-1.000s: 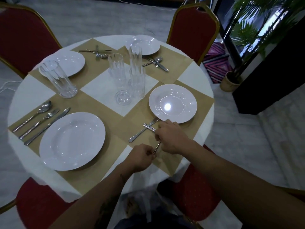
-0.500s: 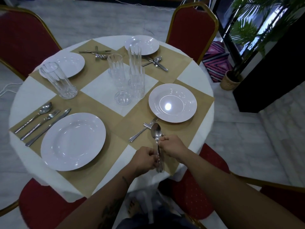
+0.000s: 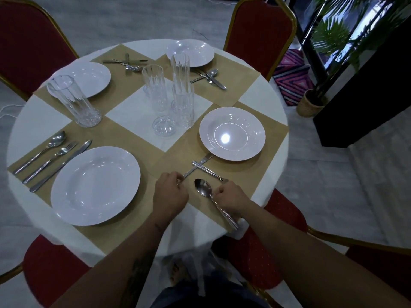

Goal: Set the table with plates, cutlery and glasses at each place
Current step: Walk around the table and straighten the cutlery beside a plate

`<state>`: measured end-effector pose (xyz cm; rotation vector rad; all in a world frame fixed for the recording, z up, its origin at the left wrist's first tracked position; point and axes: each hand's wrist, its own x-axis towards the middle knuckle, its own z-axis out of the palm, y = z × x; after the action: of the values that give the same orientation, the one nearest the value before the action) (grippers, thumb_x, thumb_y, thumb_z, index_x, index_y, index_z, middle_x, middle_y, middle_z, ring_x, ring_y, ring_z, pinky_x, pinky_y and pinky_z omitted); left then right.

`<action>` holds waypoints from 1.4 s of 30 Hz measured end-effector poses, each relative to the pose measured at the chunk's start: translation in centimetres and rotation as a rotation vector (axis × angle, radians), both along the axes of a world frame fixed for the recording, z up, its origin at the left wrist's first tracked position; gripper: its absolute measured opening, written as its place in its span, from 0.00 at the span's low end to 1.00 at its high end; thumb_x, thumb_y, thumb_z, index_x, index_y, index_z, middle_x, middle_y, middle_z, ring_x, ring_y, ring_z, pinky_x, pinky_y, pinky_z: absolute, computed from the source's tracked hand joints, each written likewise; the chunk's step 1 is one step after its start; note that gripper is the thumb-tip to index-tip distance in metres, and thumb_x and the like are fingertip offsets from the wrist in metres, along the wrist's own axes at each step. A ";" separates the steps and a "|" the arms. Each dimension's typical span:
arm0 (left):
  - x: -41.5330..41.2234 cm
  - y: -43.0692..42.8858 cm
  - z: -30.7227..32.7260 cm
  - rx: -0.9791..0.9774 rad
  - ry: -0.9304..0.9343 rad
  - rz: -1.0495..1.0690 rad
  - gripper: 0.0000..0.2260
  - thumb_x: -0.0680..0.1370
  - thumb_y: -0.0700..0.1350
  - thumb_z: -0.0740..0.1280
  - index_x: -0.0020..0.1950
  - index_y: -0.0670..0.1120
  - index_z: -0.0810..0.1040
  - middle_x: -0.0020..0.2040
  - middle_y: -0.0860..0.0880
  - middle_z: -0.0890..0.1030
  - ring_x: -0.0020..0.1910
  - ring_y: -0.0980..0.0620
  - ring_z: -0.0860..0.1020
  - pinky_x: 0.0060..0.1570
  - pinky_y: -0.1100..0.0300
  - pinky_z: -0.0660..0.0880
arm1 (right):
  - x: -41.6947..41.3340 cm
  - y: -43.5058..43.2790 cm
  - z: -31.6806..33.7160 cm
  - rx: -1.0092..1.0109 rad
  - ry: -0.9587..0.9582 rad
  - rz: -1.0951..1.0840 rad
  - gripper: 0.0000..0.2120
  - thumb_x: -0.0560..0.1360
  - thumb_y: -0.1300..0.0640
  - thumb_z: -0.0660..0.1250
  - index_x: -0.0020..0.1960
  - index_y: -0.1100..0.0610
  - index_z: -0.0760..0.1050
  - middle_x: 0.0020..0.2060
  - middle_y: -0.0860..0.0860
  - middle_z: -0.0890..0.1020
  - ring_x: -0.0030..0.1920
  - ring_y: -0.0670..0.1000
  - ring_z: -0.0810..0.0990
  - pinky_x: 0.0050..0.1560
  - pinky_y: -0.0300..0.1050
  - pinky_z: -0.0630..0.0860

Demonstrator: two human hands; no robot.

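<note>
1. The floor [image 3: 333, 174] is grey marbled tile.
2. A round table [image 3: 29, 130] under a white cloth stands in the middle.
3. Four red chairs with gold frames ring it: far left [image 3: 29, 36], far right [image 3: 260, 25], near left [image 3: 49, 270] and near right [image 3: 255, 252].
4. At the right, a tall black cabinet [image 3: 367, 96] stands on the floor.
5. Beside it a palm sits in a woven pot [image 3: 310, 103].
6. Daylight shows through a window [image 3: 347, 41] behind the leaves.
7. A pink-and-purple striped cushion [image 3: 291, 74] lies near the pot.
</note>
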<state>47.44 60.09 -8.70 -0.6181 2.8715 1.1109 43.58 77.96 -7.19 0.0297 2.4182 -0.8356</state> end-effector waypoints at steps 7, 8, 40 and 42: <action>-3.6 -1.2 -0.5 -0.232 -0.125 -0.223 0.14 0.76 0.45 0.65 0.61 0.44 0.74 0.57 0.43 0.75 0.56 0.40 0.73 0.54 0.49 0.71 | -0.4 0.6 1.1 0.091 0.148 -0.036 0.07 0.68 0.59 0.62 0.40 0.55 0.79 0.39 0.49 0.81 0.41 0.53 0.79 0.43 0.45 0.77; -3.6 -1.2 -0.6 -0.270 -0.134 -0.243 0.13 0.76 0.46 0.65 0.59 0.45 0.74 0.56 0.44 0.75 0.55 0.41 0.73 0.51 0.50 0.71 | -0.5 1.0 1.2 0.097 0.182 -0.058 0.08 0.69 0.59 0.62 0.44 0.53 0.79 0.44 0.48 0.81 0.46 0.54 0.80 0.47 0.46 0.77; -1.1 -3.2 1.9 0.467 -0.423 -0.075 0.08 0.75 0.31 0.62 0.40 0.42 0.74 0.38 0.43 0.74 0.35 0.48 0.74 0.40 0.56 0.75 | -1.4 1.1 1.1 -0.011 0.198 -0.216 0.14 0.70 0.63 0.67 0.54 0.53 0.75 0.50 0.49 0.78 0.52 0.53 0.77 0.52 0.48 0.76; -0.6 -3.5 2.3 0.665 -0.455 -0.008 0.07 0.77 0.32 0.62 0.42 0.42 0.74 0.39 0.42 0.75 0.36 0.48 0.75 0.39 0.56 0.79 | -1.0 0.8 1.2 -0.062 0.227 -0.194 0.11 0.71 0.64 0.65 0.50 0.51 0.77 0.45 0.45 0.78 0.50 0.50 0.78 0.50 0.45 0.74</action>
<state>46.81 56.62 -6.41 -0.6895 1.9619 1.5586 42.63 78.73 -6.03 0.1556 2.6301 -1.0505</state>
